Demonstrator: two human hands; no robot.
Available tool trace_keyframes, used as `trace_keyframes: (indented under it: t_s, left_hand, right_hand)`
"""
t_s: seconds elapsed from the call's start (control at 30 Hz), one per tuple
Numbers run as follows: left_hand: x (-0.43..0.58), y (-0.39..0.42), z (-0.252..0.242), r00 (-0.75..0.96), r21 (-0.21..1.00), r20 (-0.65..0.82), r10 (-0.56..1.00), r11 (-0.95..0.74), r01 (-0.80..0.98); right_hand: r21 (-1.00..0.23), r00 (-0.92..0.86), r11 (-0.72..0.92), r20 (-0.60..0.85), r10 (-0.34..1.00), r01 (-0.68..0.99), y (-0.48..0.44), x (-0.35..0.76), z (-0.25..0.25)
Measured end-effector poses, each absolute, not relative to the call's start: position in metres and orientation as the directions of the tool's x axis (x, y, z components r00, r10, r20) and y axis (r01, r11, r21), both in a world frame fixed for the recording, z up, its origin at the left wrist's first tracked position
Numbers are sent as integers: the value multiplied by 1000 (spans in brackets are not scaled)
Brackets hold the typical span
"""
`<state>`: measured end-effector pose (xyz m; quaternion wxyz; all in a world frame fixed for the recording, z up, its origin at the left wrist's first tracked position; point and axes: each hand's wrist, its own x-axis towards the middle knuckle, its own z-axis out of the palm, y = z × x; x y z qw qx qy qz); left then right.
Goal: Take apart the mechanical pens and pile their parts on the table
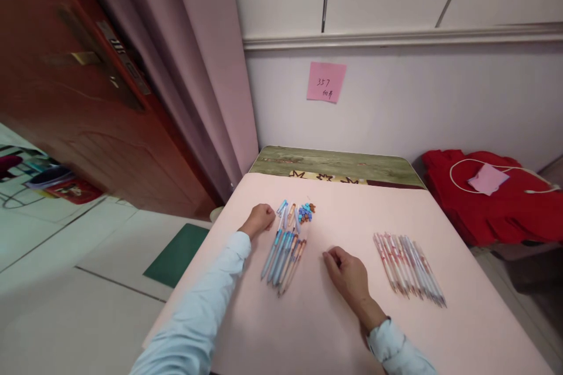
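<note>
Blue pens [284,252] in a bunch on the pink table [334,328]. Just left of the pens' top end, left hand [258,220], curled in a fist, holding nothing seen. Right of the pens, near them, right hand [348,275], fingers bent, resting, empty. Far right of the pens, red pens [409,269].

home room: wooden door [65,88], curtain [193,70], tiled floor [65,258], small table [334,165].
</note>
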<state>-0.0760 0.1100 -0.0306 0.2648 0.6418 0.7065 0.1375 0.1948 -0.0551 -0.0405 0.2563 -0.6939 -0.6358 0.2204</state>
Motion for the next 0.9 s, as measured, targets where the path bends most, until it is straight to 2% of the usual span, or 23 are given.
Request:
trace_keyframes:
  t_s: [0.13, 0.27, 0.47, 0.73, 0.9]
  left_hand:
    - [-78, 113, -25, -79, 497, -164, 983, 152, 855]
    - [-80, 122, -19, -41, 471, -76, 996, 72, 879]
    - [-64, 123, -21, 33, 458, -101, 994, 17, 889]
    - [-45, 124, -17, -101, 443, -194, 976, 179, 878]
    - [-38, 113, -18, -188, 519, -290, 938, 320, 793]
  right_hand:
    - [-641, 92, -61, 16, 996, 765, -56, 195, -42]
    - [-632, 101, -64, 22, 995, 772, -56, 194, -43]
    - [-636, 97, -62, 21, 995, 769, -56, 194, -41]
    - [-642, 93, -45, 41, 995, 766, -57, 194, -43]
    - [-643, 88, -41, 41, 995, 764, -57, 196, -44]
